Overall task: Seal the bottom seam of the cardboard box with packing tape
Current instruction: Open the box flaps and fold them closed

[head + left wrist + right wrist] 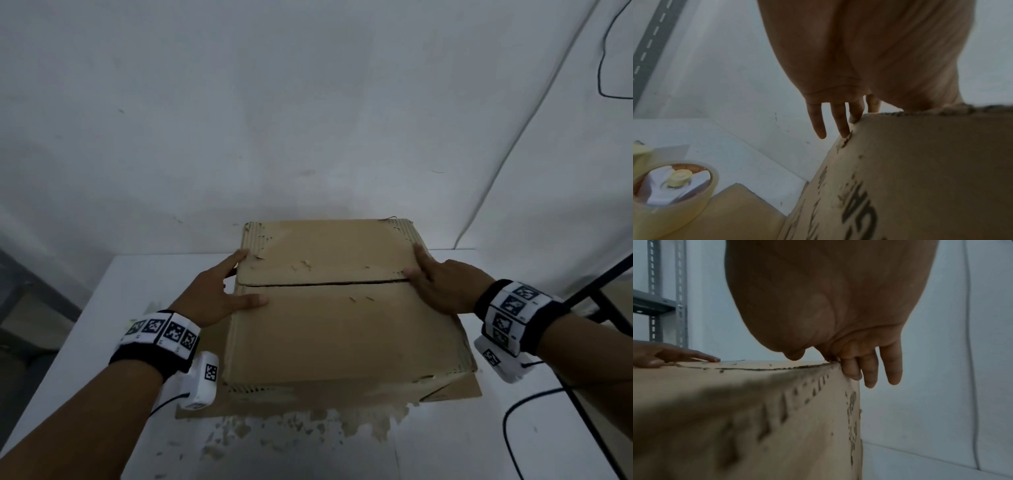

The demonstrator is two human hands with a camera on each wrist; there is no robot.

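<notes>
A worn brown cardboard box [342, 329] stands on a white table [137, 274]. Its two upper flaps are folded down and meet at a dark seam [325, 284] that runs left to right. My left hand [222, 291] rests on the box's left edge, thumb flat on top near the seam, fingers [838, 120] straight down the side. On the right edge rests my right hand [435, 281], thumb at the seam's end and fingers [869, 369] over the side. Neither hand holds anything. In the left wrist view a roll of clear packing tape [672, 191] lies left of the box [920, 178].
A flat cardboard sheet [459, 394] lies under the box, and the tape roll sits on it. Torn cardboard bits [291, 428] litter the table's front. A black cable [513, 428] loops at the right. A white wall stands close behind, and a metal rack [653, 305] at the left.
</notes>
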